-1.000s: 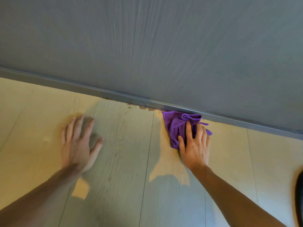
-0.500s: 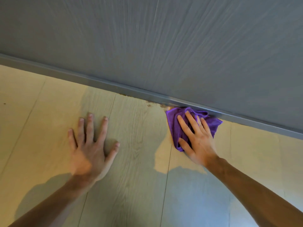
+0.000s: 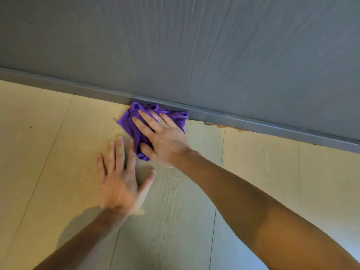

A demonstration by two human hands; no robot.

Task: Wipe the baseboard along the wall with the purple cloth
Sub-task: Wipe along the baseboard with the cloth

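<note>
The purple cloth (image 3: 131,119) lies bunched on the floor, its far edge pushed against the grey baseboard (image 3: 253,121) that runs diagonally from upper left to lower right. My right hand (image 3: 162,137) presses flat on the cloth, fingers spread and pointing toward the wall. My left hand (image 3: 121,178) rests flat on the floor just below and left of the cloth, fingers apart, holding nothing. Most of the cloth's middle is hidden under my right hand.
A grey wood-grain wall (image 3: 194,45) rises above the baseboard. The pale plank floor (image 3: 48,152) fills the lower half. Brown chipped spots (image 3: 220,125) mark the floor edge under the baseboard to the right of the cloth.
My right hand has slid the cloth leftward along the baseboard, past the chipped spots, which now lie to its right. My left hand now sits close beside the cloth.
</note>
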